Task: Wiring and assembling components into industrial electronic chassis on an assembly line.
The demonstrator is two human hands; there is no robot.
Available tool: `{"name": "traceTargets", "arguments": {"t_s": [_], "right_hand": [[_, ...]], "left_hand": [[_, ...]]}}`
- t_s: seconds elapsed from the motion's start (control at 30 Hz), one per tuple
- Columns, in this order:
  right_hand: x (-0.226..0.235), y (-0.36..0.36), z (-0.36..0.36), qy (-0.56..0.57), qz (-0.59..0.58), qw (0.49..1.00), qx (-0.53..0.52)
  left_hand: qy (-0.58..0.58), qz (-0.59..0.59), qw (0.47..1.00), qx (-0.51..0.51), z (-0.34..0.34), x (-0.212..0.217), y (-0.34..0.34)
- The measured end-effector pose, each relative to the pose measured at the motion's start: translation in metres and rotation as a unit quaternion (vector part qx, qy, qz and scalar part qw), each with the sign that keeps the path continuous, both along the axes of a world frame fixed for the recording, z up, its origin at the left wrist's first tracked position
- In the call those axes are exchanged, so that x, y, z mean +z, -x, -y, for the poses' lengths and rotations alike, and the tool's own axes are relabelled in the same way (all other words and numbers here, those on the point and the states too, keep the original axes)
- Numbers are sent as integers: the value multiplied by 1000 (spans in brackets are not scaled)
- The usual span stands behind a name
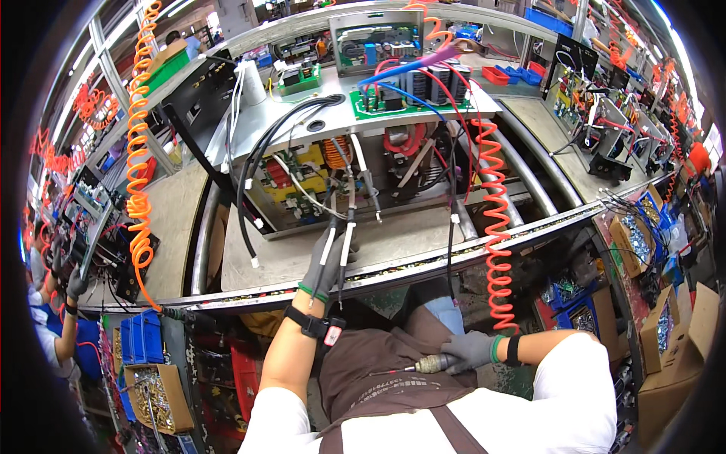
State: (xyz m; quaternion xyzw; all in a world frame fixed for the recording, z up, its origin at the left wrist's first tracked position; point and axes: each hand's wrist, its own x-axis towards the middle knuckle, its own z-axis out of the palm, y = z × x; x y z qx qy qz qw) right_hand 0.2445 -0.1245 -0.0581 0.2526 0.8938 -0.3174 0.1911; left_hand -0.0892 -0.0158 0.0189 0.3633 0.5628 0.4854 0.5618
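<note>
My left hand [321,265], in a grey glove with a green cuff, is closed around several cables [348,244] with white sleeves. These come down from the open front of a metal electrical chassis [283,219], where an orange-wound coil [333,153] and a red coil [403,139] show. In front of my apron my right hand [470,351], also gloved, grips a power screwdriver [431,365]; its thin bit points left. A green circuit board [378,104] with blue and red wires lies on top of the chassis. Thick black cables [257,155] hang over its left side.
Orange coiled hoses hang at left [138,151] and right [495,250]. Metal rollers [533,166] run along the line right of the chassis. Boxes of screws [159,397] stand lower left, cardboard boxes [677,340] lower right. At far left a co-worker's gloved hand [77,284] is near another unit.
</note>
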Motion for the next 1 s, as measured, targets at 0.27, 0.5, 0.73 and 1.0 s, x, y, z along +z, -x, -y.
{"name": "traceTargets", "arguments": {"t_s": [0.27,0.5,0.73,1.0], "right_hand": [[-1,-6,36,-131,-106,965,-201],[4,-4,29,-111,-125,954,-247],[23,19,5,-87,-248,921,-287],[54,119,-72,-97,-524,758,-376]], "left_hand": [[-29,262,954,143,-58,-43,-55],[38,365,908,200,-62,-31,-48],[33,421,881,215,-67,-17,-41],[68,350,925,134,-55,-25,-37]]}}
